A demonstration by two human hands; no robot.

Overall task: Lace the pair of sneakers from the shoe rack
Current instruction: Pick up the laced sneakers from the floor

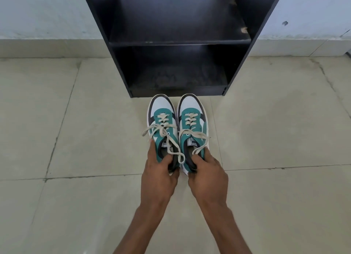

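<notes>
Two teal, white and black sneakers stand side by side on the tiled floor, toes toward the shoe rack. The left sneaker (161,120) and the right sneaker (191,120) both carry cream laces threaded through the eyelets, with loose ends trailing over the tongues. My left hand (159,176) grips the heel collar of the left sneaker, thumb inside the opening. My right hand (207,174) grips the heel of the right sneaker the same way. The heels are hidden under my fingers.
A black shoe rack (178,43) with two bare shelves stands against the pale wall just beyond the sneakers' toes. Beige floor tiles (76,139) spread left, right and toward me.
</notes>
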